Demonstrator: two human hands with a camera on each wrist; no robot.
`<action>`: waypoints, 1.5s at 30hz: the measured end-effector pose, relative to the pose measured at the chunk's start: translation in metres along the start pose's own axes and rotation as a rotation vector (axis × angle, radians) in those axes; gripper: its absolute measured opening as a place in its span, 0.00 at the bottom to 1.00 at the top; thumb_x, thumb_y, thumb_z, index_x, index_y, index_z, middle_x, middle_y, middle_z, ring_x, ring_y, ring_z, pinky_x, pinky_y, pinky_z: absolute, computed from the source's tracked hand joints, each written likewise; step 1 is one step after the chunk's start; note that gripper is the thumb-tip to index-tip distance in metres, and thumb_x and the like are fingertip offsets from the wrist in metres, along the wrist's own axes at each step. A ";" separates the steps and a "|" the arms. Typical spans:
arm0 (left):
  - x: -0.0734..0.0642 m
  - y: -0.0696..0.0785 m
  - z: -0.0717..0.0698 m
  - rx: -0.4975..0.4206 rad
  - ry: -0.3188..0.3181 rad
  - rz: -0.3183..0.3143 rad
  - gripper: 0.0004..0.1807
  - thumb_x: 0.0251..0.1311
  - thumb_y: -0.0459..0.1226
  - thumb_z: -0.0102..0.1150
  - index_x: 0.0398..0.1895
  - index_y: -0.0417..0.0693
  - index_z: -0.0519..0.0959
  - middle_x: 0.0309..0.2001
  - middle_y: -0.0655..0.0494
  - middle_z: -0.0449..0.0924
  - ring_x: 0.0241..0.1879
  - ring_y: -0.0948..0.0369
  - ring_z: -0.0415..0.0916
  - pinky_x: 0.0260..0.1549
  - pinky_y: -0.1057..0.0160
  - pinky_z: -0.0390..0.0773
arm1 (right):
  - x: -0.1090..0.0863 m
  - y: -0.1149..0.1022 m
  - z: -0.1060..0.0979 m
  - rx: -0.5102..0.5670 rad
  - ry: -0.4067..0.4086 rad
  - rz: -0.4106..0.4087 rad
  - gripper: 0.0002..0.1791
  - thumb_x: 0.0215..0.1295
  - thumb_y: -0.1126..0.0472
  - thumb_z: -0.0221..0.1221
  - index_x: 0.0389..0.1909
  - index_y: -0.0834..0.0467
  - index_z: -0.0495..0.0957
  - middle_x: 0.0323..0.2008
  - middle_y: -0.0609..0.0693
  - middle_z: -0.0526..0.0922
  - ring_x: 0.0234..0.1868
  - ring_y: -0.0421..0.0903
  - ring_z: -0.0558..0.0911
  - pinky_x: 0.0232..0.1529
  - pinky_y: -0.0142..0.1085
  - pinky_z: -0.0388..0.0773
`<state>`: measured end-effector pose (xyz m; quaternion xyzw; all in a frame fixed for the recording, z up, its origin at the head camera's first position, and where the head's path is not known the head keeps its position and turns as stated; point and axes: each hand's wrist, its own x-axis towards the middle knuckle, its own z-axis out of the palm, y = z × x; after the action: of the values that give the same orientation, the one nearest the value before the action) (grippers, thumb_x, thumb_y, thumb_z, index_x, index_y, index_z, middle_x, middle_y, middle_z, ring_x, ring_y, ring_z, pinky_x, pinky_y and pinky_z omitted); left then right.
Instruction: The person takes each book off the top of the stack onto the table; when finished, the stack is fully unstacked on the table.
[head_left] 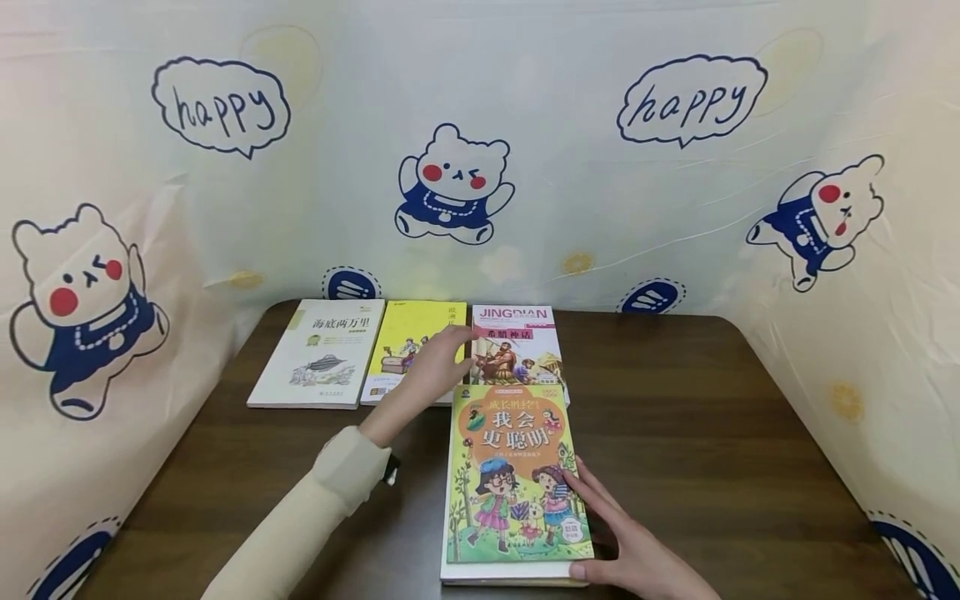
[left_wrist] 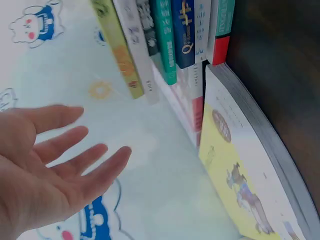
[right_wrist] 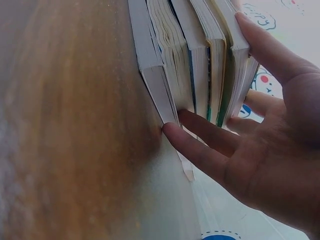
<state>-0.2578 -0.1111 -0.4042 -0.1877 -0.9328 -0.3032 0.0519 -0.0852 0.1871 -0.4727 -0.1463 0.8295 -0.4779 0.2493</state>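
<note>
Toward the front of the table is a stack of several books, topped by a green and orange cartoon-cover book (head_left: 517, 492). My right hand (head_left: 630, 542) touches the stack at its right side and near corner. In the right wrist view its fingers (right_wrist: 207, 152) lie spread and fairly straight against the page edges (right_wrist: 200, 65). My left hand (head_left: 431, 367) is over the yellow book (head_left: 408, 333), beside the JINGDIAN book (head_left: 521, 333), whose lower part the stack hides. In the left wrist view, that hand (left_wrist: 65, 170) is spread and holds nothing; book spines (left_wrist: 170, 40) show beyond.
A white book (head_left: 318, 354) lies flat at the left end of the back row. The dark wooden table (head_left: 675, 433) extends to the right of the stack. A cloth with bear drawings (head_left: 570, 183) hangs behind and at both sides.
</note>
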 end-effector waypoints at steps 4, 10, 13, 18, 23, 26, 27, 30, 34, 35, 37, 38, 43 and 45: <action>-0.038 0.002 -0.005 -0.054 -0.055 0.020 0.25 0.60 0.34 0.62 0.61 0.41 0.73 0.64 0.43 0.69 0.63 0.47 0.66 0.60 0.47 0.69 | -0.001 0.002 0.001 0.004 -0.006 -0.001 0.47 0.62 0.50 0.64 0.74 0.29 0.45 0.77 0.50 0.33 0.73 0.64 0.41 0.60 0.72 0.52; -0.106 0.006 -0.007 -0.195 -0.195 0.009 0.38 0.60 0.44 0.64 0.71 0.44 0.62 0.71 0.42 0.58 0.66 0.43 0.60 0.61 0.40 0.64 | -0.006 0.002 0.000 0.014 -0.011 0.010 0.47 0.63 0.50 0.63 0.75 0.31 0.44 0.77 0.51 0.32 0.73 0.65 0.41 0.60 0.71 0.54; -0.139 0.006 -0.001 -0.279 -0.263 0.007 0.47 0.57 0.51 0.64 0.75 0.46 0.52 0.73 0.41 0.51 0.66 0.40 0.59 0.59 0.37 0.64 | -0.008 -0.001 -0.001 -0.001 -0.008 0.011 0.46 0.65 0.50 0.61 0.75 0.32 0.43 0.77 0.53 0.32 0.73 0.66 0.40 0.59 0.71 0.54; -0.176 0.014 0.021 -0.370 -0.351 -0.046 0.59 0.52 0.58 0.65 0.78 0.51 0.40 0.76 0.41 0.39 0.69 0.38 0.50 0.58 0.34 0.62 | -0.010 -0.008 0.000 -0.048 0.061 0.016 0.41 0.67 0.47 0.58 0.75 0.34 0.46 0.76 0.57 0.36 0.73 0.67 0.41 0.59 0.71 0.54; -0.190 0.019 0.037 -0.425 -0.341 -0.044 0.61 0.50 0.54 0.70 0.78 0.49 0.40 0.76 0.43 0.35 0.71 0.38 0.44 0.60 0.38 0.63 | -0.006 -0.016 0.006 -0.032 0.139 0.073 0.42 0.64 0.44 0.59 0.75 0.39 0.49 0.77 0.56 0.38 0.73 0.65 0.42 0.61 0.70 0.54; -0.193 0.019 0.041 -0.417 -0.317 -0.023 0.60 0.48 0.51 0.72 0.77 0.47 0.42 0.76 0.43 0.35 0.70 0.37 0.44 0.60 0.43 0.66 | -0.002 -0.020 0.009 -0.013 0.169 0.111 0.45 0.61 0.43 0.62 0.75 0.41 0.50 0.77 0.55 0.39 0.73 0.65 0.43 0.60 0.70 0.54; -0.193 0.019 0.041 -0.419 -0.316 -0.025 0.60 0.48 0.50 0.73 0.77 0.48 0.43 0.77 0.44 0.35 0.70 0.37 0.44 0.60 0.45 0.66 | -0.002 -0.021 0.010 -0.017 0.180 0.118 0.46 0.60 0.42 0.63 0.75 0.42 0.51 0.77 0.55 0.39 0.73 0.65 0.44 0.60 0.70 0.55; -0.193 0.018 0.041 -0.423 -0.319 -0.040 0.60 0.47 0.51 0.73 0.77 0.49 0.43 0.77 0.46 0.35 0.71 0.38 0.43 0.61 0.47 0.66 | 0.000 -0.022 0.012 -0.026 0.204 0.122 0.47 0.58 0.42 0.64 0.75 0.43 0.52 0.76 0.55 0.41 0.73 0.65 0.46 0.59 0.69 0.57; -0.192 0.017 0.040 -0.422 -0.324 -0.079 0.61 0.46 0.53 0.73 0.77 0.51 0.43 0.77 0.47 0.34 0.71 0.39 0.42 0.61 0.43 0.64 | 0.003 -0.022 0.014 -0.035 0.227 0.103 0.47 0.57 0.42 0.65 0.75 0.43 0.54 0.76 0.54 0.43 0.73 0.63 0.49 0.60 0.67 0.59; -0.192 0.017 0.040 -0.419 -0.323 -0.086 0.61 0.46 0.54 0.73 0.77 0.51 0.44 0.77 0.47 0.34 0.71 0.40 0.42 0.60 0.41 0.64 | 0.004 -0.023 0.014 -0.032 0.230 0.100 0.47 0.57 0.42 0.65 0.74 0.42 0.54 0.76 0.54 0.43 0.73 0.62 0.49 0.60 0.67 0.58; -0.192 0.017 0.039 -0.417 -0.324 -0.104 0.62 0.46 0.54 0.73 0.78 0.51 0.43 0.77 0.48 0.34 0.71 0.40 0.42 0.59 0.40 0.64 | 0.006 -0.023 0.015 -0.032 0.231 0.096 0.46 0.57 0.42 0.66 0.74 0.42 0.55 0.76 0.53 0.44 0.72 0.62 0.50 0.60 0.67 0.59; -0.193 0.017 0.038 -0.416 -0.323 -0.111 0.62 0.45 0.54 0.73 0.78 0.52 0.43 0.77 0.48 0.34 0.71 0.40 0.42 0.59 0.39 0.64 | 0.006 -0.024 0.015 -0.035 0.231 0.093 0.46 0.56 0.42 0.66 0.74 0.42 0.55 0.76 0.53 0.44 0.72 0.62 0.50 0.60 0.67 0.59; -0.194 0.017 0.036 -0.429 -0.314 -0.141 0.65 0.44 0.54 0.74 0.78 0.53 0.39 0.77 0.46 0.34 0.71 0.38 0.42 0.60 0.35 0.60 | 0.006 -0.023 0.015 -0.071 0.247 0.054 0.47 0.55 0.42 0.67 0.74 0.42 0.55 0.76 0.53 0.46 0.72 0.61 0.51 0.60 0.66 0.60; -0.193 0.017 0.035 -0.437 -0.308 -0.143 0.66 0.44 0.54 0.74 0.78 0.52 0.38 0.77 0.44 0.35 0.71 0.38 0.42 0.60 0.34 0.59 | 0.005 -0.023 0.015 -0.085 0.253 0.044 0.47 0.55 0.41 0.67 0.74 0.41 0.56 0.76 0.52 0.47 0.72 0.61 0.52 0.59 0.66 0.61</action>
<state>-0.0722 -0.1394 -0.4644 -0.1722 -0.8530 -0.4682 -0.1537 -0.0812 0.1622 -0.4605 -0.0770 0.8769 -0.4512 0.1467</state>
